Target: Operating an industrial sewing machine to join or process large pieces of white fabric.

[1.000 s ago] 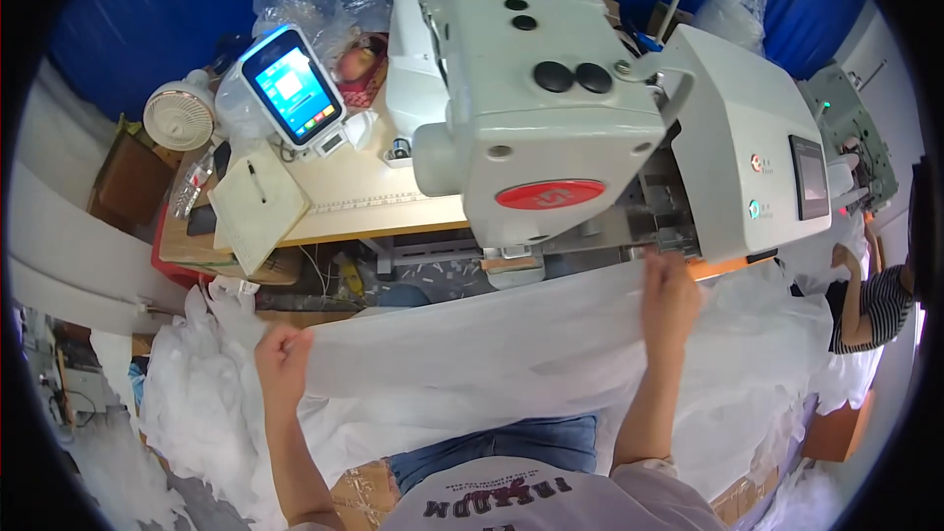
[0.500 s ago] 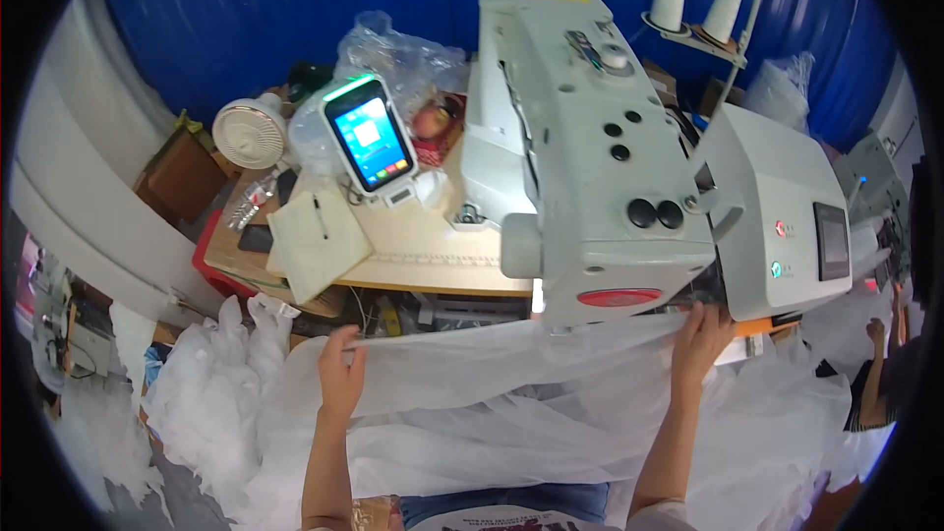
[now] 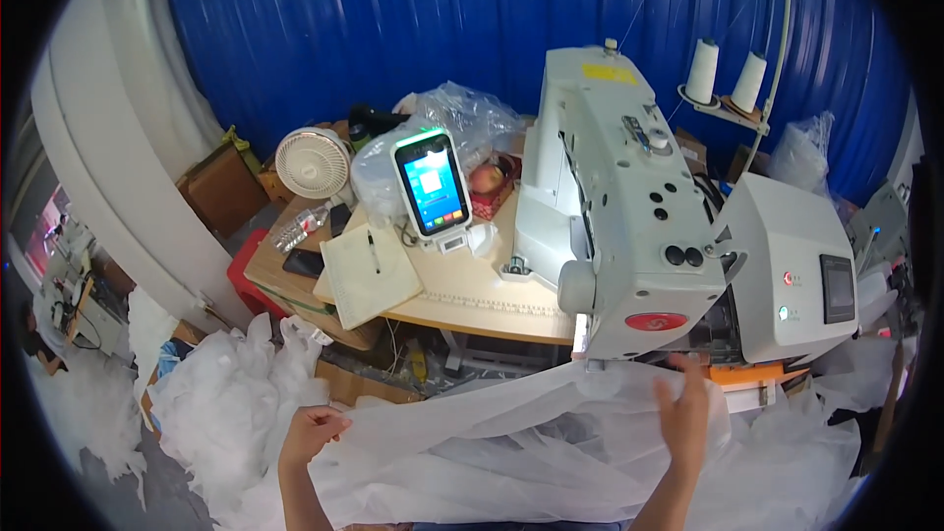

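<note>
A wide length of white sheer fabric [image 3: 472,442] spreads in front of me, its upper edge running up to the head of the grey-white sewing machine [image 3: 629,236]. My left hand [image 3: 311,435] pinches that edge at its left end, fingers closed. Just below the front of the machine head, my right hand [image 3: 685,413] lies against the fabric, thumb and fingers apart. The needle area is hidden behind the machine head.
Left of the machine, the table [image 3: 482,305] bears a lit touchscreen device [image 3: 433,182], a notebook [image 3: 369,270] with a pen, and a fan [image 3: 313,163]. Bunched white fabric [image 3: 221,403] heaps at the left. Two thread cones [image 3: 702,71] stand at back right.
The view has shifted, so the machine and table sit lower and farther right. My left hand has drawn the fabric edge down toward me; my right hand's fingers have spread.
</note>
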`<state>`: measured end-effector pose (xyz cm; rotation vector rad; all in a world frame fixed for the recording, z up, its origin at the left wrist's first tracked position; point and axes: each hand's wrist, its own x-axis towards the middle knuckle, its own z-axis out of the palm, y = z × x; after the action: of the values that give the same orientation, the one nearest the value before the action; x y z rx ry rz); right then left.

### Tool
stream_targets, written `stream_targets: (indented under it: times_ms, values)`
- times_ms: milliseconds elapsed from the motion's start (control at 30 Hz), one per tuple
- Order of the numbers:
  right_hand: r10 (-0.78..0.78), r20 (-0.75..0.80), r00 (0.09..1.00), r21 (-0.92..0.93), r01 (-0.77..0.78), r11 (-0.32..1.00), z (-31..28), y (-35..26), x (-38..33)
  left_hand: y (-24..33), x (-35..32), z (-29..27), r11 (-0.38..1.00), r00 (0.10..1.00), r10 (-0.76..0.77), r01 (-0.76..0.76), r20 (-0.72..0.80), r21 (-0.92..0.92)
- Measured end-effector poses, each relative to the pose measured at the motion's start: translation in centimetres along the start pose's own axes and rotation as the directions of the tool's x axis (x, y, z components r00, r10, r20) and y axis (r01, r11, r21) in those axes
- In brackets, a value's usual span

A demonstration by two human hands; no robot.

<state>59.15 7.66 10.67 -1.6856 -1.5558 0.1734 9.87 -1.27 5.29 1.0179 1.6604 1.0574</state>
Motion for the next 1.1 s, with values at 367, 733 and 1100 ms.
stream_targets:
  times_ms: [367,733,1100]
  values:
    - [0.039,0.274,0.961,0.027,-0.048,0.999,3.6,-0.4,-0.2,-1.8,7.5,4.3,0.842,0.94,0.297,-0.175,-0.167,0.511]
    - [0.484,0.395,0.781,0.813,-0.542,0.21,-2.8,4.0,-2.9,-0.2,11.8,6.5,0.826,0.976,-0.215,0.196,0.026,-0.528]
    - [0.08,-0.073,0.994,-0.234,-0.095,0.968,-0.1,4.3,1.6,4.8,7.5,9.8,0.891,0.961,0.277,-0.253,-0.009,0.378]
